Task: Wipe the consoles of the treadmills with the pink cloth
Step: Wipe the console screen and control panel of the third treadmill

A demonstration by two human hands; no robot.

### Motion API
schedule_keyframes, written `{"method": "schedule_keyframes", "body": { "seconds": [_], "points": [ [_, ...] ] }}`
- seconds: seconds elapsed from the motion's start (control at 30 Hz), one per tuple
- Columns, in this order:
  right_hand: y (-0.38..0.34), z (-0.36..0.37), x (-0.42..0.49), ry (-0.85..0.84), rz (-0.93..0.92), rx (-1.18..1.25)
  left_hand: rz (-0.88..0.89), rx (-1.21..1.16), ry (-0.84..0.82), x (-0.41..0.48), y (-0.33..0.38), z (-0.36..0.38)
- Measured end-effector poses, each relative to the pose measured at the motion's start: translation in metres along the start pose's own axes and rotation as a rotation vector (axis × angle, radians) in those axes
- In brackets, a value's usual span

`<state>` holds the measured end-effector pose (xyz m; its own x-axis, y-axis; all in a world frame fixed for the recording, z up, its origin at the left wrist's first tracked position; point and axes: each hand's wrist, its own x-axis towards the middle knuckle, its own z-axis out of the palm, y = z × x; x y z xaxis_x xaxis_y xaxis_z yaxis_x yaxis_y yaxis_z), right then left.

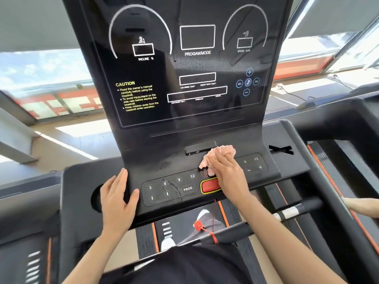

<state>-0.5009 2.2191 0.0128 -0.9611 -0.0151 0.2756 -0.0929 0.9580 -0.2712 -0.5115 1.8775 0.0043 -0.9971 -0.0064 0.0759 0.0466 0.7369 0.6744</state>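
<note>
The right hand (225,169) bunches the pink cloth (220,155) in its fingers and presses it against the lower panel of the treadmill console (164,156), just below the small black slot (200,147) and just above the red stop button (210,185). The left hand (118,198) lies flat and spread on the left edge of the console, fingers resting beside the keypad (170,188), apparently bracing; it holds nothing.

The step in hand looks like the wiping of the button deck on this first console. Wet streaks and droplets show on the left keypad around the 6 key and the arrow keys, and a faint smear sits on the upright display panel (194,62) below the PROGAM/MODE window. So the job on this machine seems only partly done.

The next move likely calls for sweeping the cloth leftward across the wet keypad, then over the right-hand keys (253,163), with light pressure so the stop button is not pushed. The red safety cord (214,214) hanging below should be left undisturbed. The tall display would then need long upward strokes.
</note>
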Motion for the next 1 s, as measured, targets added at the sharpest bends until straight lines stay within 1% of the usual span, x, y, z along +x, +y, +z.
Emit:
{"method": "schedule_keyframes", "body": {
  "seconds": [0.07, 0.2, 0.37, 0.5, 0.57, 0.63, 0.7, 0.8, 0.9, 1.0],
  "points": [
    [-0.015, 0.006, 0.001, 0.012, -0.064, 0.007, 0.027, 0.056, 0.028, -0.006, -0.003, 0.001],
    [-0.049, 0.016, 0.007, 0.079, -0.217, 0.021, 0.077, 0.105, 0.004, -0.013, -0.011, -0.003],
    [-0.084, 0.039, 0.020, 0.010, -0.386, -0.049, 0.110, 0.128, -0.077, -0.019, -0.017, -0.012],
    [-0.108, 0.048, 0.031, 0.010, -0.546, -0.099, 0.148, 0.219, -0.050, -0.025, -0.020, -0.015],
    [-0.116, 0.054, 0.037, 0.001, -0.565, -0.082, 0.142, 0.241, -0.024, -0.031, -0.020, -0.015],
    [-0.125, 0.061, 0.042, -0.052, -0.561, -0.008, 0.130, 0.254, 0.001, -0.039, -0.020, -0.015],
    [-0.138, 0.066, 0.041, -0.096, -0.603, 0.023, 0.121, 0.265, 0.032, -0.047, -0.022, -0.015],
    [-0.156, 0.064, 0.035, -0.064, -0.613, 0.122, 0.119, 0.269, 0.069, -0.057, -0.027, -0.015],
    [-0.167, 0.064, 0.025, -0.023, -0.649, 0.108, 0.124, 0.269, 0.076, -0.069, -0.029, -0.013],
    [-0.173, 0.069, 0.017, -0.079, -0.626, 0.141, 0.107, 0.237, 0.068, -0.075, -0.029, -0.011]
  ]
}}
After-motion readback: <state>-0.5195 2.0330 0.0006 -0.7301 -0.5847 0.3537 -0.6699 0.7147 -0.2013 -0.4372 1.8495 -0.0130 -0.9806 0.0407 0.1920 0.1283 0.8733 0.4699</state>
